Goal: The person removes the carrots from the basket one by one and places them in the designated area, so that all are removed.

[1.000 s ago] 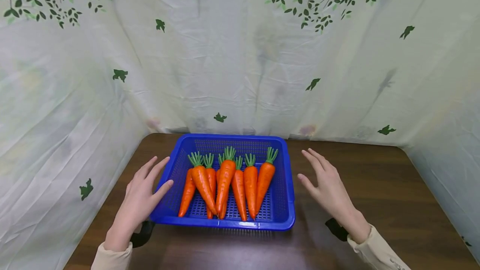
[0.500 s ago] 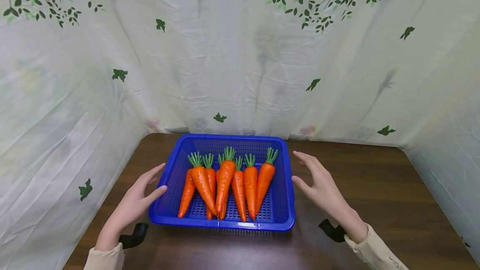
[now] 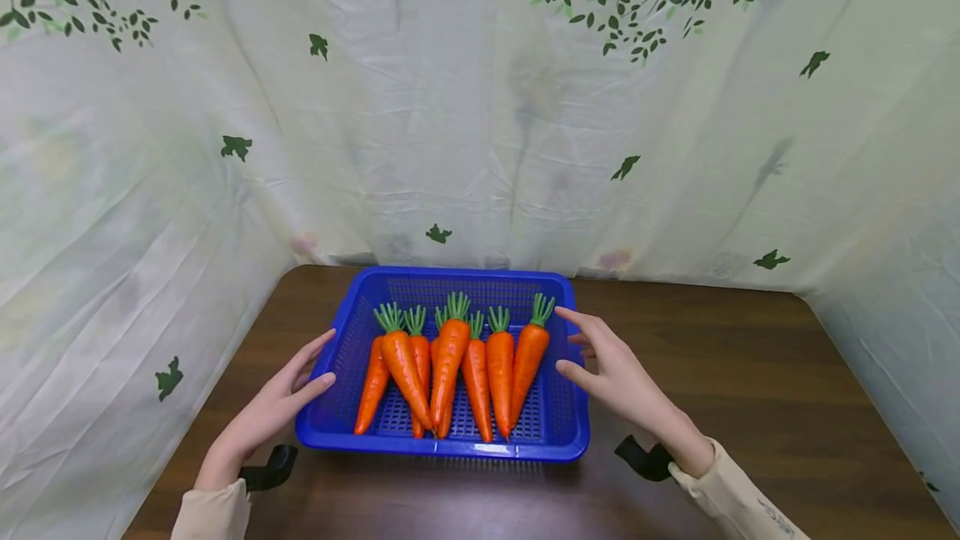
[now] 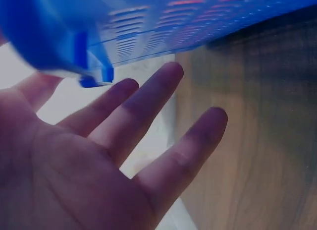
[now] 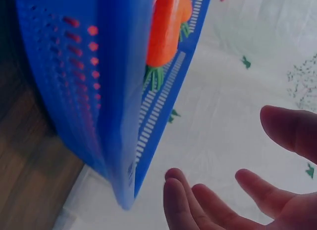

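Note:
A blue plastic basket holds several orange carrots with green stems, lying side by side and partly overlapping. My left hand is at the basket's left rim; in the left wrist view its fingers spread out beneath the rim, beside the slotted wall. My right hand overlaps the right rim, its index fingertip near the stem of the rightmost carrot. In the right wrist view its fingers and thumb are apart, with nothing between them.
The basket rests on a dark brown wooden table, near its back edge. Pale cloth printed with leaves and branches hangs behind and along both sides. Black straps sit at both wrists.
My right hand has moved left from beside the basket to over its right rim. My left hand has drawn slightly outward and down. Basket and carrots have stayed put.

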`<state>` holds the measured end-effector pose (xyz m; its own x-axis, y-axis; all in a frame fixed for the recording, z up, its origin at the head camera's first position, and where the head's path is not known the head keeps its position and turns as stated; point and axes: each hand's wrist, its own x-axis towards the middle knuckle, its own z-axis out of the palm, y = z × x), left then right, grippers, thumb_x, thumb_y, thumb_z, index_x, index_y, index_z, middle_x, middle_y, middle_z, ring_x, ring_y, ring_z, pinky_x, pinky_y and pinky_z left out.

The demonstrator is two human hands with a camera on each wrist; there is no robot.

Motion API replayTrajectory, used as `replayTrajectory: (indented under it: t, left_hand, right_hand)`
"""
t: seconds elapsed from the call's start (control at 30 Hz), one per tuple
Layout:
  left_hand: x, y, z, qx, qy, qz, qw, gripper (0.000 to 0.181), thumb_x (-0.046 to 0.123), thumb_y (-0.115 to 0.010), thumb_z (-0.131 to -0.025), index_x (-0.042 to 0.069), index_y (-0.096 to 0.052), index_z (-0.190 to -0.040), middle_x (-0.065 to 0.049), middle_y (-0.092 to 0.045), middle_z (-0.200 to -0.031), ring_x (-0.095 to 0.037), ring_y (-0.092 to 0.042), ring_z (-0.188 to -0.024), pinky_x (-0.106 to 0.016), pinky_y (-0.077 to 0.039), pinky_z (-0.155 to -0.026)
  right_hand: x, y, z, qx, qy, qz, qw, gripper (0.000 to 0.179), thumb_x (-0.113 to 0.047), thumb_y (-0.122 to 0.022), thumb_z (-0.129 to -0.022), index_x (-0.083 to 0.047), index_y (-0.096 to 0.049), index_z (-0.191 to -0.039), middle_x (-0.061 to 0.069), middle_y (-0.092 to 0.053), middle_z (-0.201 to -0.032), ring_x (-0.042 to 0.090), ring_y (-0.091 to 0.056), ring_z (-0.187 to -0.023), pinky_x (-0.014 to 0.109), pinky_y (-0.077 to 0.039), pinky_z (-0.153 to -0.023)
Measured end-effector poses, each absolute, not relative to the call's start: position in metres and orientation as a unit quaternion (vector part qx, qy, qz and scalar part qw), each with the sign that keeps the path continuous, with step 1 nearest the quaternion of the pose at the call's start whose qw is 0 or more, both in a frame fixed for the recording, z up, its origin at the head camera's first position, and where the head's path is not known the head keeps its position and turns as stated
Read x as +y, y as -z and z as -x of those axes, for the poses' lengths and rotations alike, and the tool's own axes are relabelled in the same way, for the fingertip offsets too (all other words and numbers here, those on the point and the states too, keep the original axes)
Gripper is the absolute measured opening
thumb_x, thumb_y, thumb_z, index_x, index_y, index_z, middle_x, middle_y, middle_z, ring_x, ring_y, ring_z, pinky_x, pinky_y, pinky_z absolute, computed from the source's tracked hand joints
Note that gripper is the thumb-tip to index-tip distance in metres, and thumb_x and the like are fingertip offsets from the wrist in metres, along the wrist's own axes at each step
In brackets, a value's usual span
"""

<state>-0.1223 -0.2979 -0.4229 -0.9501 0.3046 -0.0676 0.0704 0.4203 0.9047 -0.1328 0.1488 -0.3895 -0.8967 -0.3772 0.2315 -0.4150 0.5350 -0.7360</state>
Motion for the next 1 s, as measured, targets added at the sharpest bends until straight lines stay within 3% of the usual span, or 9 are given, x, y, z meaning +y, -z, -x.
replayTrajectory:
  t: [0.17,0.53,0.83,1.0]
  left_hand:
    - [-0.300,0.431,0.126,0.821,-0.544,-0.108,0.134,0.064,0.020,-0.049,-0.100,0.015,-0.014,-0.154,-0.027,-0.014,-0.152,-0.046,-0.028,-0.132,-0.021,-0.044,-0.085]
    - [-0.300,0.442,0.129,0.822,-0.545,-0.106,0.127,0.064,0.020,-0.049,-0.101,0.018,-0.014,-0.154,-0.025,-0.011,-0.153,-0.043,-0.027,-0.132,-0.018,-0.042,-0.086]
    - [-0.301,0.449,0.129,0.820,-0.551,-0.097,0.121,0.063,0.021,-0.048,-0.101,0.023,-0.013,-0.154,-0.023,-0.010,-0.154,-0.041,-0.029,-0.129,-0.019,-0.042,-0.086]
    - [-0.301,0.450,0.129,0.821,-0.550,-0.093,0.119,0.063,0.022,-0.047,-0.101,0.024,-0.013,-0.154,-0.022,-0.008,-0.155,-0.043,-0.027,-0.131,-0.017,-0.040,-0.087]
  right_hand:
    - [0.140,0.391,0.135,-0.870,-0.439,-0.222,-0.029,0.065,-0.020,-0.067,-0.090,-0.011,-0.035,-0.147,0.017,-0.041,-0.140,0.035,-0.055,-0.112,0.051,-0.048,-0.086]
    - [0.126,0.395,0.138,-0.865,-0.441,-0.227,-0.074,0.066,-0.017,-0.066,-0.090,-0.010,-0.035,-0.147,0.021,-0.040,-0.139,0.038,-0.056,-0.108,0.048,-0.048,-0.086]
    - [0.116,0.397,0.148,-0.849,-0.441,-0.251,-0.144,0.067,-0.017,-0.066,-0.091,-0.005,-0.031,-0.147,0.027,-0.038,-0.136,0.038,-0.058,-0.103,0.045,-0.050,-0.084]
    - [0.111,0.394,0.154,-0.844,-0.437,-0.257,-0.176,0.069,-0.021,-0.066,-0.091,-0.004,-0.031,-0.147,0.026,-0.033,-0.142,0.039,-0.057,-0.107,0.049,-0.046,-0.088]
